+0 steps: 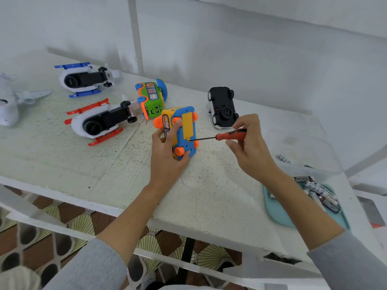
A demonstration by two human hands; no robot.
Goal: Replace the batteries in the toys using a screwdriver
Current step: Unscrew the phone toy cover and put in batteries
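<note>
Toy bus [181, 132], upturned, sits gripped in my left hand [165, 162] fingers above the bench [62, 155]; my right hand [247, 147] fingers pinch the screwdriver [222, 136], tip at the yellow battery cover [187, 127] screw. Cover on; batteries [320, 195], beyond those fingers, unused; other toys apparently untouched.
</note>
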